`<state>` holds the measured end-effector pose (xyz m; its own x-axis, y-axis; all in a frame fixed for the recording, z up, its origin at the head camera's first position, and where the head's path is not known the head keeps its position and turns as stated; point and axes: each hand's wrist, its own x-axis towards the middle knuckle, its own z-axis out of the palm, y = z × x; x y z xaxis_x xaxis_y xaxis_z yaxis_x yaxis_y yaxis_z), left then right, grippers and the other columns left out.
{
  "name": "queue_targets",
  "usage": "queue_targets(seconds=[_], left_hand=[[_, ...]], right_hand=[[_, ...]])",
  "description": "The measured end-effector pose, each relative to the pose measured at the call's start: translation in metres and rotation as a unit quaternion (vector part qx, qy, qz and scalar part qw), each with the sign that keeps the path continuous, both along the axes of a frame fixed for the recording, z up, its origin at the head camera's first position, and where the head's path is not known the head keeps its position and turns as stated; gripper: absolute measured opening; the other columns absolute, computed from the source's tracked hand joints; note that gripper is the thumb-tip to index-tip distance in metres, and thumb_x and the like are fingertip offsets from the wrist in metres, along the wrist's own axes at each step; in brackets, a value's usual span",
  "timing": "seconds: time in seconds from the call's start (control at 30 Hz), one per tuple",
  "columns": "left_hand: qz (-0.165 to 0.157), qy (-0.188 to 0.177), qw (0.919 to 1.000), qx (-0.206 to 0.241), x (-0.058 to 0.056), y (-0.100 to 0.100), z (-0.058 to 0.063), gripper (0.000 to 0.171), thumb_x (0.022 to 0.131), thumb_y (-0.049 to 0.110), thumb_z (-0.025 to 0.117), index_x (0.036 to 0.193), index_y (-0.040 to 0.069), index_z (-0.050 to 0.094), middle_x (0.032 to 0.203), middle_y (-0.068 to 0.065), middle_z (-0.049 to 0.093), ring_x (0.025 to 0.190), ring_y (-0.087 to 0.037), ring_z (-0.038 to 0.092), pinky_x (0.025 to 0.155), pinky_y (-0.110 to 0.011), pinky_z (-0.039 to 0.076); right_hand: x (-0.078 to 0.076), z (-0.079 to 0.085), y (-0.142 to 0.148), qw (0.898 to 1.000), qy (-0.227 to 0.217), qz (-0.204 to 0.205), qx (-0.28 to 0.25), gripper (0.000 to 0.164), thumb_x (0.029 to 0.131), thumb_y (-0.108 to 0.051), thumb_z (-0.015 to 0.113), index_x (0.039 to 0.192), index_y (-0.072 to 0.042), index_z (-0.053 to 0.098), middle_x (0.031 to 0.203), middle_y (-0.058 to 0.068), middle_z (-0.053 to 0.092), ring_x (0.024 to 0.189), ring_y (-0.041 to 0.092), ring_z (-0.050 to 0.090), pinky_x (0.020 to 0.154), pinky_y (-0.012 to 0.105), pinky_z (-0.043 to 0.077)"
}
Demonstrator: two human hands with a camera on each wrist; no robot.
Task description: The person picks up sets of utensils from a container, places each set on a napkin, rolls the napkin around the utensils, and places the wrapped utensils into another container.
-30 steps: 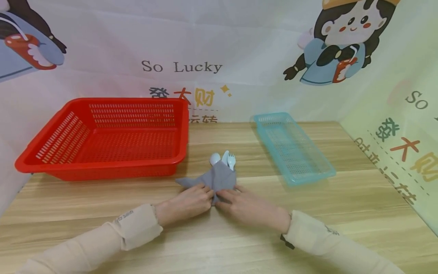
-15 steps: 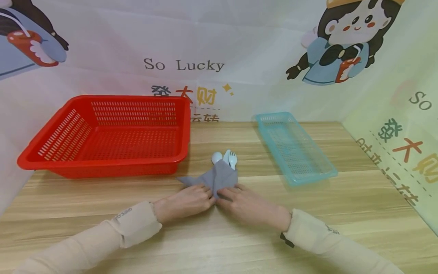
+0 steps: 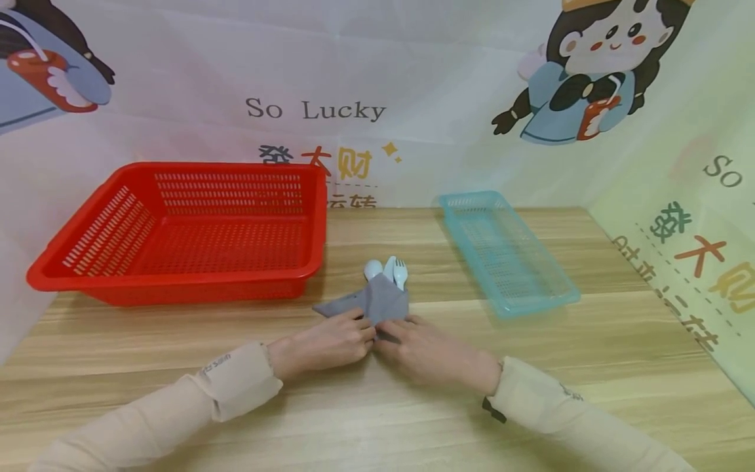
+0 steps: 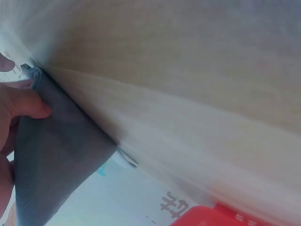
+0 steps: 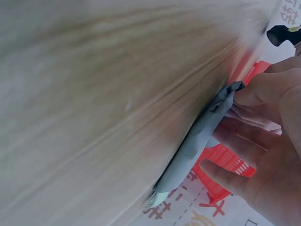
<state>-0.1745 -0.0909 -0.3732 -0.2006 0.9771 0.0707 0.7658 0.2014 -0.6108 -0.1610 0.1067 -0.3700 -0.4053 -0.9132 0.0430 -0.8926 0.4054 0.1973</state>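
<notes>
A grey cloth napkin (image 3: 386, 300) lies wrapped round white cutlery in the middle of the table. Out of its far end stick the heads of a spoon (image 3: 373, 269), a knife (image 3: 389, 266) and a fork (image 3: 400, 273); their handles are hidden in the cloth. My left hand (image 3: 333, 342) pinches the napkin near its lower end, the thumb against the cloth (image 4: 61, 146) in the left wrist view. From the other side my right hand (image 3: 433, 352) pinches the bundle's near end, some of its fingers spread in the right wrist view. A pointed flap of cloth sticks out leftward.
A large red basket (image 3: 194, 283) stands at the left on the wood-grain table (image 3: 366, 419). A light blue shallow basket (image 3: 533, 308) lies at the back right. Printed cloth (image 3: 413, 78) hangs behind the table and along its sides.
The napkin's near tip, which showed between my hands, has been folded in and is now covered. My left hand has shifted slightly right, drawing the left flap in a little.
</notes>
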Motion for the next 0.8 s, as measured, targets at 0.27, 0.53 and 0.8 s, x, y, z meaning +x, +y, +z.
queue_targets(seconds=[0.27, 0.53, 0.8], left_hand=[[-0.010, -0.002, 0.9999, -0.003, -0.001, 0.003, 0.003, 0.012, 0.082, 0.015, 0.060, 0.092, 0.016, 0.067, 0.084, 0.003, 0.059, 0.083, -0.012, 0.052, 0.084, -0.034, 0.038], [-0.011, 0.033, 0.9992, -0.018, -0.001, 0.012, 0.008, 0.011, 0.081, 0.017, 0.061, 0.086, 0.021, 0.070, 0.086, 0.008, 0.063, 0.084, -0.012, 0.050, 0.078, -0.031, 0.034], [-0.001, 0.038, 0.9983, -0.043, 0.003, 0.021, 0.009, 0.015, 0.082, 0.014, 0.061, 0.085, 0.024, 0.071, 0.091, 0.007, 0.063, 0.090, -0.012, 0.051, 0.089, -0.039, 0.038]], right_hand=[[-0.002, -0.001, 0.005, 0.999, -0.030, -0.002, -0.026, 0.028, 0.083, -0.015, 0.056, 0.110, -0.006, 0.057, 0.108, 0.005, 0.057, 0.099, 0.015, 0.052, 0.085, 0.032, 0.044], [-0.009, 0.005, 0.012, 0.982, -0.154, -0.044, -0.105, 0.029, 0.082, -0.006, 0.054, 0.109, 0.003, 0.057, 0.112, 0.012, 0.056, 0.098, 0.020, 0.056, 0.086, 0.027, 0.045], [-0.019, 0.000, 0.014, 0.892, -0.367, -0.124, -0.235, 0.019, 0.084, 0.002, 0.047, 0.094, 0.004, 0.063, 0.088, 0.009, 0.064, 0.076, 0.011, 0.057, 0.068, 0.019, 0.047]])
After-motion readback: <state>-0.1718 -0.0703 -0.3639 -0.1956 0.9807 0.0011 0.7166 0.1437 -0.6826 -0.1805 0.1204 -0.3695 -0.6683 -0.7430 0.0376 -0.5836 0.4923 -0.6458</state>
